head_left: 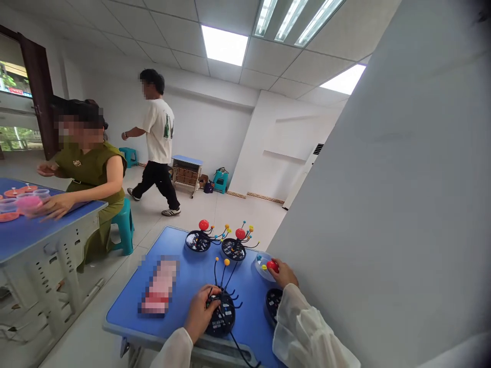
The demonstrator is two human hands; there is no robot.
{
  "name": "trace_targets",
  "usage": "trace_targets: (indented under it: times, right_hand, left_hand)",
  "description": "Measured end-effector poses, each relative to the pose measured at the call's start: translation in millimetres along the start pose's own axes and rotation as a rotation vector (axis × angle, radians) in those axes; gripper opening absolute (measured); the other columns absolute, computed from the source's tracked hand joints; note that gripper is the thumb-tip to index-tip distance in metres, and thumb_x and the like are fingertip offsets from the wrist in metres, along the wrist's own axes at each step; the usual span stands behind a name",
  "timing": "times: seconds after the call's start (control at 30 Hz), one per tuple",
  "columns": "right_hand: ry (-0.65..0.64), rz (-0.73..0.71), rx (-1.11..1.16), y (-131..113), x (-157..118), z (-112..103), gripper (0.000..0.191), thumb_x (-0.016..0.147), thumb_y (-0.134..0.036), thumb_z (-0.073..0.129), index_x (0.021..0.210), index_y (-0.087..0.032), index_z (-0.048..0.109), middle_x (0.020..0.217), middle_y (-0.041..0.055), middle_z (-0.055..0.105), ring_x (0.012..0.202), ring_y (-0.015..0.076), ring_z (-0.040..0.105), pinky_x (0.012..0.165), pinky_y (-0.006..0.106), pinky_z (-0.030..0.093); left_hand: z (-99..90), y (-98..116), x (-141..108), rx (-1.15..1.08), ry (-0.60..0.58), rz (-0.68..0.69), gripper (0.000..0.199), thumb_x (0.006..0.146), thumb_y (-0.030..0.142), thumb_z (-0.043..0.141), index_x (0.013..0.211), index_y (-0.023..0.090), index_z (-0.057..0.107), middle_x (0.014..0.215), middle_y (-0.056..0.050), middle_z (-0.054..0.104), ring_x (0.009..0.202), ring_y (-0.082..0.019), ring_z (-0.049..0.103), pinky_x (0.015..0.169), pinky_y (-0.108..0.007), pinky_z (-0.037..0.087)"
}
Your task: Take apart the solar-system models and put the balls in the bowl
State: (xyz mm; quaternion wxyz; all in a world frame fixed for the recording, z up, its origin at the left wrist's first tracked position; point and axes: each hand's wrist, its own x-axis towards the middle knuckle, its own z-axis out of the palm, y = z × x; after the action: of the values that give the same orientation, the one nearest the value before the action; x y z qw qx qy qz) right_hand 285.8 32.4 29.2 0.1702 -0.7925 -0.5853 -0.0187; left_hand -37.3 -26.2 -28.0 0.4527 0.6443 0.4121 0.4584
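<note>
My left hand [203,311] is closed around the lower part of a solar system model [221,319], which has a round black base. Thin black arms fan out from it, and two of them carry small orange balls [227,262]. Over a clear plastic bowl [262,273] at the right, my right hand [286,274] pinches a red ball [272,266]. Small yellow and blue balls lie in that bowl. Partly under my right sleeve is another round black base [272,305]. At the back of the desk stand two models with red centre balls, a left one [198,240] and a right one [233,248].
A blurred-out pink item [160,286] lies on the left of my blue desk [130,301]. Close on my right rises a grey wall [402,204]. To the left, a seated person [90,168] works at another blue desk [65,225], and a second person [157,133] walks behind.
</note>
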Motion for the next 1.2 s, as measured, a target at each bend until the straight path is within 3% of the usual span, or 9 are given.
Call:
trace_targets:
  times: [0.23,0.37,0.47,0.57,0.63,0.87,1.03,1.2]
  right_hand:
    - [0.031,0.022,0.104,-8,-5,-11,0.031,0.085,-0.031,0.055,0.112,-0.022,0.067,0.102,0.0107,0.071,0.094,0.0269,0.068,0.077,0.038,0.051]
    - [0.037,-0.057,0.234,-31,-18,-22,0.035,0.086,-0.036,0.056,0.119,-0.025,0.063,0.104,0.0062,0.072,0.088,0.0210,0.070,0.077,0.033,0.054]
    - [-0.098,-0.277,0.427,-64,-42,-30,0.041,0.086,-0.044,0.059,0.124,-0.028,0.060,0.106,0.0019,0.073,0.085,0.0166,0.071,0.077,0.028,0.055]
    - [-0.336,-0.603,0.640,-99,-71,-39,0.045,0.087,-0.048,0.060,0.126,-0.026,0.059,0.107,0.0028,0.074,0.094,0.0190,0.070,0.085,0.032,0.054]
    - [-0.397,-0.697,0.646,-116,-86,-44,0.043,0.087,-0.048,0.060,0.122,-0.025,0.062,0.108,0.0045,0.074,0.098,0.0210,0.069,0.091,0.035,0.052]
    - [-0.420,-0.668,0.528,-128,-90,-47,0.044,0.090,-0.051,0.054,0.121,-0.022,0.065,0.108,0.0078,0.074,0.099,0.0231,0.069,0.091,0.037,0.053]
    - [-0.478,-0.604,0.559,-124,-84,-38,0.056,0.091,-0.061,0.047,0.124,-0.019,0.064,0.104,0.0098,0.075,0.094,0.0250,0.070,0.085,0.038,0.055]
    - [-0.521,-0.566,0.633,-122,-84,-33,0.068,0.088,-0.071,0.043,0.125,-0.017,0.064,0.104,0.0106,0.075,0.097,0.0273,0.069,0.089,0.040,0.055]
  left_hand:
    - [-0.8,-5,1,-0.004,-0.008,0.003,0.022,0.078,0.028,0.057,0.090,0.021,0.073,0.106,-0.009,0.074,0.103,-0.025,0.068,0.094,-0.035,0.051]
    - [-0.4,-4,-1,-0.005,-0.016,-0.004,0.025,0.078,0.028,0.057,0.095,0.020,0.073,0.104,-0.008,0.075,0.093,-0.023,0.070,0.088,-0.034,0.053]
    - [1.4,-3,-3,0.044,0.019,0.002,0.029,0.081,0.033,0.056,0.102,0.022,0.073,0.102,-0.007,0.076,0.094,-0.023,0.069,0.089,-0.035,0.051]
    - [3.6,-1,-4,0.092,0.054,0.008,0.028,0.082,0.036,0.056,0.100,0.024,0.074,0.102,-0.007,0.076,0.099,-0.025,0.067,0.093,-0.038,0.048]
    - [4.9,1,-5,0.111,0.060,0.005,0.026,0.082,0.036,0.056,0.096,0.025,0.075,0.101,-0.007,0.076,0.100,-0.026,0.066,0.094,-0.040,0.046]
    - [8.0,11,-8,0.184,0.069,-0.045,0.020,0.082,0.030,0.058,0.094,0.028,0.075,0.102,-0.004,0.076,0.103,-0.026,0.063,0.096,-0.043,0.038]
    - [10.4,16,-9,0.206,0.059,-0.088,0.022,0.083,0.028,0.058,0.099,0.029,0.074,0.103,-0.002,0.076,0.105,-0.025,0.061,0.098,-0.044,0.032]
    - [10.4,20,-9,0.222,0.042,-0.117,0.022,0.085,0.027,0.057,0.099,0.030,0.074,0.102,-0.002,0.076,0.105,-0.025,0.060,0.097,-0.045,0.031]
